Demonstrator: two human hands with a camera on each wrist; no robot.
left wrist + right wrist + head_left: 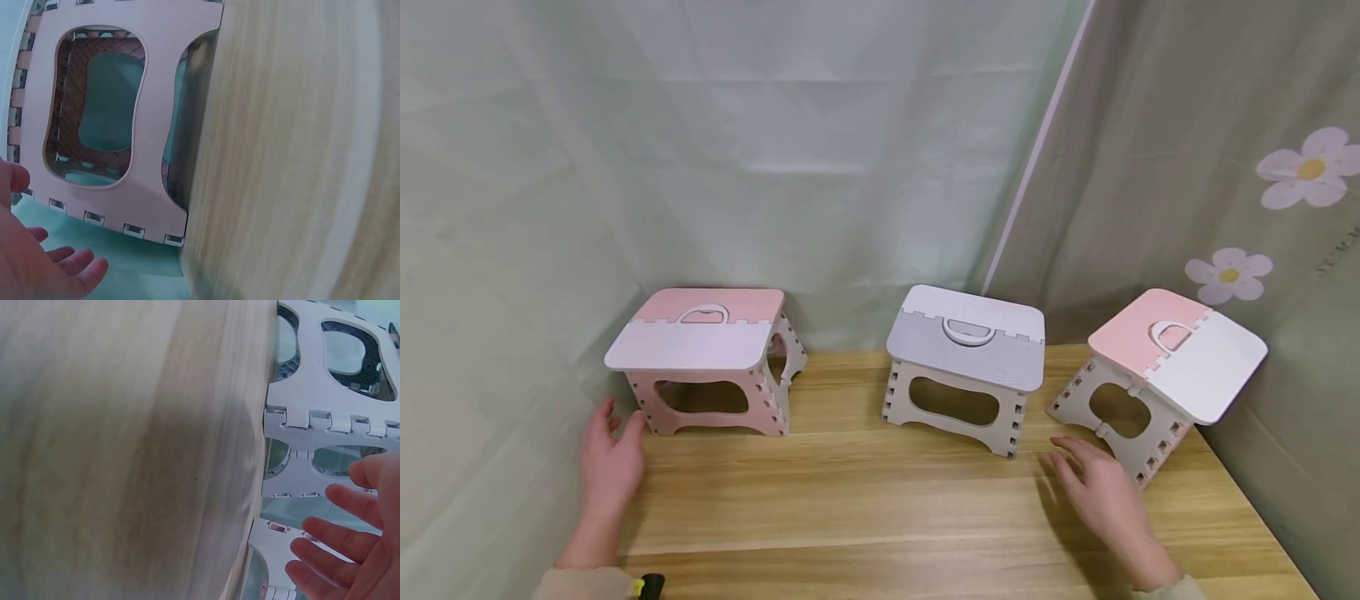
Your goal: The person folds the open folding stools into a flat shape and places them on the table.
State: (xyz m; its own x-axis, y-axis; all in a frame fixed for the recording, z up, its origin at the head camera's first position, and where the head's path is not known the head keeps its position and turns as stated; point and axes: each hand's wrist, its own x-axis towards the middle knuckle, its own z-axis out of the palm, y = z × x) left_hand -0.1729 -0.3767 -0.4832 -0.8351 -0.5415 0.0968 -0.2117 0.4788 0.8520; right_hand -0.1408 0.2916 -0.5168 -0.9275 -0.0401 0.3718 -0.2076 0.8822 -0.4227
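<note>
Pink-fronted stool stands upright and unfolded at the left of the wood-grain table, top half pink, half white. My left hand is just beside its near left leg, fingers apart and loosely bent, gripping nothing; can't tell if the thumb touches the panel

Pink-and-white stool stands upright at the right end, turned at an angle, a hinged side toward me. My right hand is just in front of it, fingers extended and apart, holding nothing, no contact that I can see

Handling, my guess: moulded plastic, so light, stiff, a bit slick on the flat faces, not fragile. Hinges are the weak spot: pulling up at the mid seam would probably fold it. Loop handle on the seam suits a one-hand lift; to keep it standing, take both ends of the top or the rim of the front cutout. Fingers clear of the seam

Further out: grey-topped stool upright between the two, untouched. Pale curtain behind, printed flowers on the right-hand cloth
</note>
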